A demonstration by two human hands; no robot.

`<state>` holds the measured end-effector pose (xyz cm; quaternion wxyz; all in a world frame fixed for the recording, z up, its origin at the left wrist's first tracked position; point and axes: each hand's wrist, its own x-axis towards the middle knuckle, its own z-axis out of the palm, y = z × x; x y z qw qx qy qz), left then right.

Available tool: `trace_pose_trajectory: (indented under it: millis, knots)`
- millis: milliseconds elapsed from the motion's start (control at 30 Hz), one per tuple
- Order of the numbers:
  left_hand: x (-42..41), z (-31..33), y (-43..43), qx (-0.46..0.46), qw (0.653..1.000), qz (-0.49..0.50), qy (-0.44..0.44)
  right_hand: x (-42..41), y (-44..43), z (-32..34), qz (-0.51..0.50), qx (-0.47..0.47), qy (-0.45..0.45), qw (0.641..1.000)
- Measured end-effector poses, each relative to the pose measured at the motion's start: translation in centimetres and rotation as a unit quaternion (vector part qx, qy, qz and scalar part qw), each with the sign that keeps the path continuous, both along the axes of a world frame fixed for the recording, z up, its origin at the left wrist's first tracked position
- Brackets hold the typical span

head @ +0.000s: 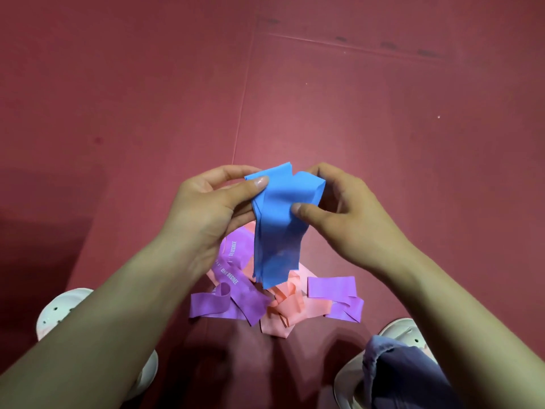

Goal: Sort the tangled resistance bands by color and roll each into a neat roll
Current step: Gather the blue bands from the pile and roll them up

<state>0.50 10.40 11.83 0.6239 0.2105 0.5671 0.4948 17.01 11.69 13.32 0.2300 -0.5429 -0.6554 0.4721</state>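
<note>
A blue resistance band [280, 225], folded into several layers, hangs in the air in front of me. My left hand [212, 208] pinches its upper left edge between thumb and fingers. My right hand [339, 208] grips its upper right side, thumb pressed on the front. Below on the floor lies a tangle of purple band [236, 299] with white lettering and pink band [292, 308]. Another purple stretch [333, 287] lies at the right of the pile.
The floor is dark red matting [147, 98] with seams running away from me. My white shoes [59, 311] [398, 329] stand on either side of the pile, with a blue-grey trouser leg [407, 376] at the lower right.
</note>
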Motion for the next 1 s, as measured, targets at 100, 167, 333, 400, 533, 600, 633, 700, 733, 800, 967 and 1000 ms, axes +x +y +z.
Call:
trace_pose_trajectory:
  millis: [100,167,333,400,533,600,633,700,733,800,967,1000]
  knots:
    - [0.13,-0.04,-0.06,0.005,1.000,0.000,0.013,-0.26,-0.06,-0.17,-0.006,-0.010,0.002,1.000]
    - [0.16,-0.03,-0.07,0.008,1.000,0.006,0.021,-0.39,-0.05,-0.18,-0.001,-0.013,0.005,1.000]
    - [-0.04,0.10,0.04,0.005,0.999,0.041,0.029,-0.50,0.02,-0.06,0.001,-0.035,0.035,0.999]
    - [-0.14,0.12,0.04,0.000,0.998,0.055,0.027,-0.62,-0.01,-0.03,0.002,-0.045,0.056,0.997]
    - [-0.20,0.09,0.11,-0.005,0.997,0.067,0.029,-0.72,0.02,0.30,0.003,-0.075,0.094,0.993]
    - [-0.14,0.14,0.10,-0.005,0.998,0.061,0.022,-0.85,-0.01,0.31,0.003,-0.080,0.084,0.993]
    - [-0.03,0.20,0.06,-0.003,0.998,0.054,0.012,-0.90,-0.03,0.28,-0.004,-0.084,0.076,0.994]
    - [0.17,0.30,-0.03,0.004,0.999,0.033,-0.004,-1.03,0.01,0.16,-0.028,-0.093,0.066,0.993]
    - [0.28,0.32,-0.08,0.008,1.000,0.024,-0.008,-1.01,0.06,0.12,-0.043,-0.098,0.066,0.992]
    - [0.34,0.29,-0.09,0.015,1.000,0.013,-0.009,-0.95,0.27,-0.03,-0.073,-0.114,0.079,0.988]
    - [0.45,0.16,-0.16,0.038,0.999,-0.001,-0.006,-0.77,0.46,-0.14,-0.121,-0.177,0.129,0.968]
    - [0.49,0.12,-0.18,0.039,0.999,-0.002,-0.007,-0.77,0.49,-0.14,-0.125,-0.185,0.137,0.965]
